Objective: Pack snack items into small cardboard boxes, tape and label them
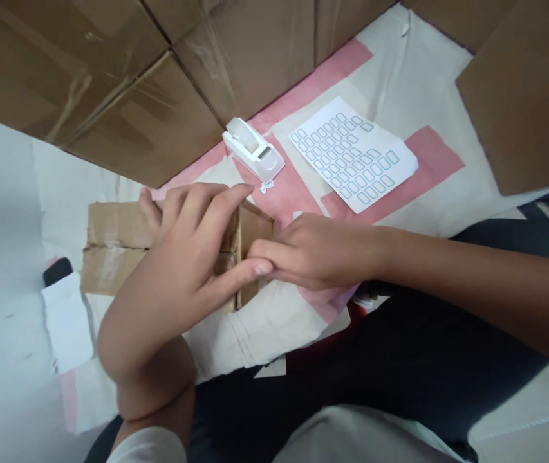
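Note:
A small brown cardboard box point(116, 226) lies on the cloth in front of me, with tape over its seams. My left hand point(183, 247) rests across its top, fingers spread and thumb stretched toward the box's right end. At that end, my right hand point(316, 249) is closed, its fingers curled in and pressed against or very near the box. The left thumb tip meets the right fingers. Whatever the right fingers hold, if anything, is hidden. Just beyond the hands stands a white tape dispenser point(255, 151), with small cut scraps point(266, 187) at its front.
A sheet of blue-outlined labels point(346, 157) lies on the pink-and-white cloth point(428, 199), some labels gone. Large taped cartons point(255, 58) form a wall behind; another carton point(528, 96) stands at right. White paper point(67, 321) and a dark object point(57, 272) are at left.

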The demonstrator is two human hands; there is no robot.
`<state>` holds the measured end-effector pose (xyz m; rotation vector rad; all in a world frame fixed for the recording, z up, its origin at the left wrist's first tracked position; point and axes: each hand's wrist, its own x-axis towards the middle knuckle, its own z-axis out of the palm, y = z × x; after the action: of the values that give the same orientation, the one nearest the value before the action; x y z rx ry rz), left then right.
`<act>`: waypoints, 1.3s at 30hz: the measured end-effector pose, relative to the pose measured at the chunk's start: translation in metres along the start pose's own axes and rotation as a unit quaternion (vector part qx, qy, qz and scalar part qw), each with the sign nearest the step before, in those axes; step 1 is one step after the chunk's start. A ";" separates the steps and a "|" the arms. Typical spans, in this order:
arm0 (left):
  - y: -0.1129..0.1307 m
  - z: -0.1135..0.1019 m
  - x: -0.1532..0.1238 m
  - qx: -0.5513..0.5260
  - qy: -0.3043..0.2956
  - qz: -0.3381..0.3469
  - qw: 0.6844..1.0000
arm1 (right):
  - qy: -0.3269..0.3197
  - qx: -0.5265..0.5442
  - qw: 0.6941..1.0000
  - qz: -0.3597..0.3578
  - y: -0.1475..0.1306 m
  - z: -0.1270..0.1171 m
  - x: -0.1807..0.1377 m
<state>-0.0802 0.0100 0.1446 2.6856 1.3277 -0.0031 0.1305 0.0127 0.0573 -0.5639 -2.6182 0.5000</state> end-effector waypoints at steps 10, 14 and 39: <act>0.002 0.001 0.001 -0.001 -0.004 -0.005 1.000 | -0.002 0.020 0.999 0.050 -0.009 0.007 0.004; 0.004 0.001 0.000 0.019 -0.003 0.002 1.000 | -0.017 0.003 0.995 0.096 -0.017 0.006 0.008; 0.006 0.007 0.001 0.064 0.038 0.025 0.997 | -0.046 0.049 0.975 0.213 -0.030 -0.004 0.015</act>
<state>-0.0745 0.0057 0.1382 2.8517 1.3239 0.0197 0.1107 -0.0053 0.0778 -1.1013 -2.5387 0.7972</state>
